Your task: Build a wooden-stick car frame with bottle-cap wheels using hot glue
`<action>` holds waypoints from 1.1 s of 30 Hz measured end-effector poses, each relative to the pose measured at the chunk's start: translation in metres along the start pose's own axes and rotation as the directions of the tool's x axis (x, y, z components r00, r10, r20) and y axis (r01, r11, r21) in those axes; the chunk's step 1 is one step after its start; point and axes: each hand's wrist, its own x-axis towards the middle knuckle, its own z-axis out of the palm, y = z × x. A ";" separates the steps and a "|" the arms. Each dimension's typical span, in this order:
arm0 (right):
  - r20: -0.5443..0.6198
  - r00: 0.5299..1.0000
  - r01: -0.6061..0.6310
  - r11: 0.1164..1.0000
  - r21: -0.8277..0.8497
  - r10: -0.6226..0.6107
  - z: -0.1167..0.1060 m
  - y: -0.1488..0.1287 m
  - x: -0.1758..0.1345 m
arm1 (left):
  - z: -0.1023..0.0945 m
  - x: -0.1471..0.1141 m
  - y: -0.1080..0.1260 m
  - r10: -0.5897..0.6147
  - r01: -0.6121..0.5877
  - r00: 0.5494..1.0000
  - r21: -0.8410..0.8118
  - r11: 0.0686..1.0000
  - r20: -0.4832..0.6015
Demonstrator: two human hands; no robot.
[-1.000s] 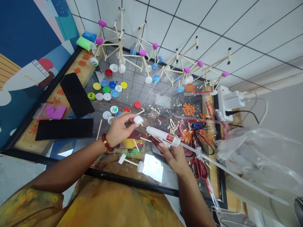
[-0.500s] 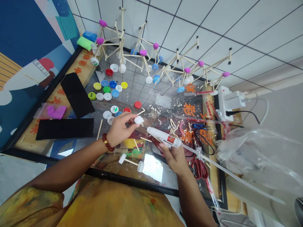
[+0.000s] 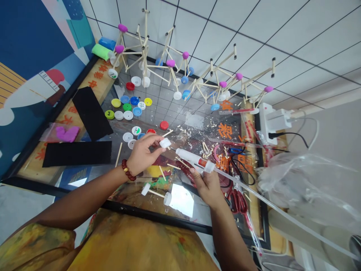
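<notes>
White and small, a cap [image 3: 165,143] sits pinched in the left hand [image 3: 143,153]. The right hand [image 3: 209,188] grips a glue gun [image 3: 194,159], pointed at the cap from just beside it.

On the table [image 3: 169,113], loose caps [image 3: 126,107] lie left of the glue gun [image 3: 191,159], scissors [image 3: 240,202] to its right.

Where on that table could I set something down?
Mostly bare glass lies between the lone red cap and the stick models; another patch lies left of the capped stick. The right is crowded: wood scraps, red scissors.
</notes>
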 end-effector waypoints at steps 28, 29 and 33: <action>-0.087 0.991 -0.081 0.967 0.242 0.105 -0.039 0.024 0.047 | -0.005 -0.002 0.003 0.112 -0.111 0.994 0.180 0.977 0.005; -0.099 0.990 -0.077 0.964 0.254 0.105 -0.041 0.029 0.058 | -0.005 -0.003 0.003 0.107 -0.107 0.994 0.186 0.977 0.009; -0.147 0.983 -0.068 0.968 0.240 0.105 -0.040 0.044 0.090 | -0.006 -0.002 0.004 0.101 -0.107 0.994 0.221 0.969 0.037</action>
